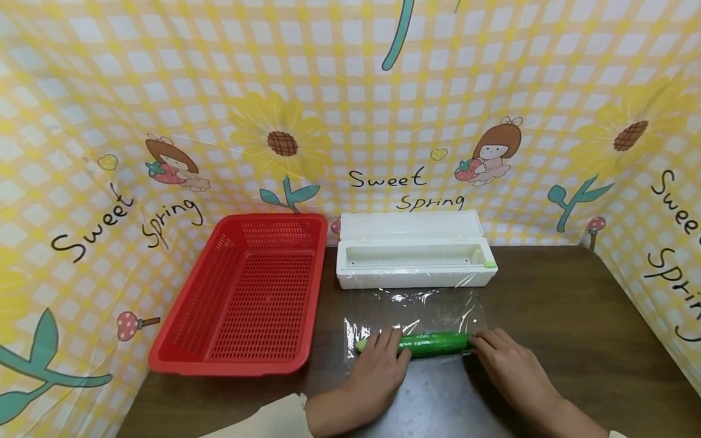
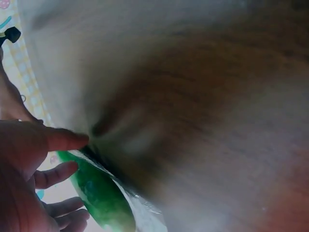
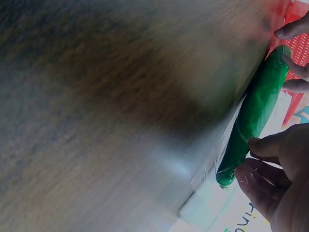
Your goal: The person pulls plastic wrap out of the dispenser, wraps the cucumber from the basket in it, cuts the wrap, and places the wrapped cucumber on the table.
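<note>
A green cucumber [image 1: 438, 344] lies on a sheet of clear plastic film [image 1: 427, 310], with film drawn over part of it. My left hand [image 1: 379, 365] holds the cucumber near its paler left end, fingers across the top and thumb at the near side. In the left wrist view, the fingertips touch the cucumber [image 2: 99, 193]. At the other end, my right hand [image 1: 512, 365] holds the cucumber's tip between thumb and fingers. The right wrist view has wrinkled film around the cucumber [image 3: 258, 111] and by the right fingertips.
Behind the film stands a white wrap dispenser box [image 1: 416, 280], lid raised, with a green slider [image 1: 490, 264] at its right end. A red perforated basket [image 1: 235, 367] stands to the left. A patterned cloth [image 1: 372, 121] encloses the dark wooden table [image 1: 597, 340] at the back and sides.
</note>
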Demonstrator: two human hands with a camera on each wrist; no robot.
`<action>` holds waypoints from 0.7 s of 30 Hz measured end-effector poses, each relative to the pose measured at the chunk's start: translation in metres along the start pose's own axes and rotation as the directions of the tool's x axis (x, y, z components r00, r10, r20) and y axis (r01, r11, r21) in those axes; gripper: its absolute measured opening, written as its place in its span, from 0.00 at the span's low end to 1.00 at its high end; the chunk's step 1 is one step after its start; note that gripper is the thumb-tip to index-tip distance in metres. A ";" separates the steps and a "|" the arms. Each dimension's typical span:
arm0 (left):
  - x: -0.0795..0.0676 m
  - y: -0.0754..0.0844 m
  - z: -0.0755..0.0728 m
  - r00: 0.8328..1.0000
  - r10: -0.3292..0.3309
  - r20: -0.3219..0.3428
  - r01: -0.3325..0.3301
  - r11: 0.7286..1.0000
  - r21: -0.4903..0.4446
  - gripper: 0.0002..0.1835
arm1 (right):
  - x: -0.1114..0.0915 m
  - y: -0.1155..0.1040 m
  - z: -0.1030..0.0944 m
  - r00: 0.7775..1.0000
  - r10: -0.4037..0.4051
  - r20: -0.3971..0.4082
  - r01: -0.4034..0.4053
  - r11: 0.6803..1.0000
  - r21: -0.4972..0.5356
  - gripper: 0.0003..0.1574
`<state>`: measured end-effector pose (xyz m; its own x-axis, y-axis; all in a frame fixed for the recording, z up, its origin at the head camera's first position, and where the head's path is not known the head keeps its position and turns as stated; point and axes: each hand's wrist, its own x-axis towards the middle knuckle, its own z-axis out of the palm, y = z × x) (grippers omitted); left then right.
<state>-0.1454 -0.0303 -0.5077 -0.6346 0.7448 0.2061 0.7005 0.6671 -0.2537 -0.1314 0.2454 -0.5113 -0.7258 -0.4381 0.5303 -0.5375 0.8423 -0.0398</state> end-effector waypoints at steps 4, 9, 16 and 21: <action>-0.001 -0.001 0.002 1.000 -0.002 0.019 0.000 0.998 0.068 0.15 | 0.000 0.000 0.000 1.000 -0.002 0.002 0.002 1.000 0.000 0.35; -0.001 -0.004 0.001 0.999 -0.012 0.033 0.010 0.999 0.048 0.16 | 0.000 0.000 -0.001 1.000 -0.014 -0.003 0.014 1.000 0.007 0.30; 0.003 -0.013 -0.002 0.997 -0.074 0.010 0.075 0.997 -0.030 0.21 | 0.001 0.000 -0.001 1.000 -0.020 -0.015 0.020 1.000 0.016 0.25; 0.007 -0.019 -0.002 0.996 -0.091 -0.025 0.090 0.994 -0.060 0.19 | 0.003 0.000 -0.002 1.000 -0.001 0.008 0.001 1.000 0.024 0.12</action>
<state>-0.1621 -0.0378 -0.4995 -0.6876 0.6809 0.2520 0.6591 0.7310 -0.1768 -0.1326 0.2443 -0.5082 -0.7288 -0.4411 0.5238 -0.5480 0.8343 -0.0600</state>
